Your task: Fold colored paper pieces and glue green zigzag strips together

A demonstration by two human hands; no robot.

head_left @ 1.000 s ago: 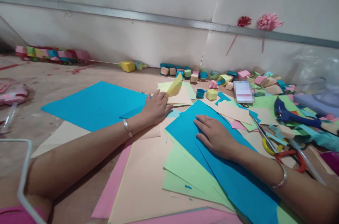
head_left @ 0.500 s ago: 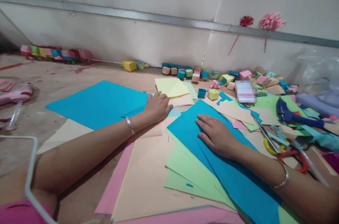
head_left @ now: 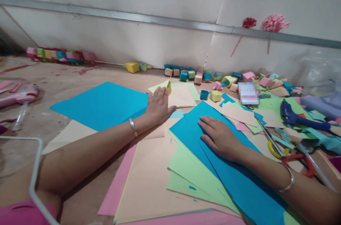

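Note:
My left hand [head_left: 159, 107] reaches forward, palm down, with fingers stretched out and thumb apart. Its fingertips touch a yellow paper sheet [head_left: 157, 85], whose right edge curls up beside them. Just right of it a peach sheet [head_left: 182, 94] tops a small paper stack. My right hand [head_left: 218, 136] lies flat and open on blue paper [head_left: 186, 120], which rests over light green sheets [head_left: 191, 161] and a large peach sheet [head_left: 146, 179]. Left of my left hand is another large blue sheet [head_left: 101, 104].
Scissors [head_left: 277, 150] with yellow and red handles and a blue glue gun [head_left: 295, 115] lie at the right among paper scraps. A pink glue gun [head_left: 25, 95] is at the far left. Small paper boxes [head_left: 183, 76] line the wall. A white wire frame [head_left: 34, 168] crosses the lower left.
The yellow sheet has shifted left and its edge has lifted at my left fingers, baring the peach sheet under it. My right hand stays on the blue paper.

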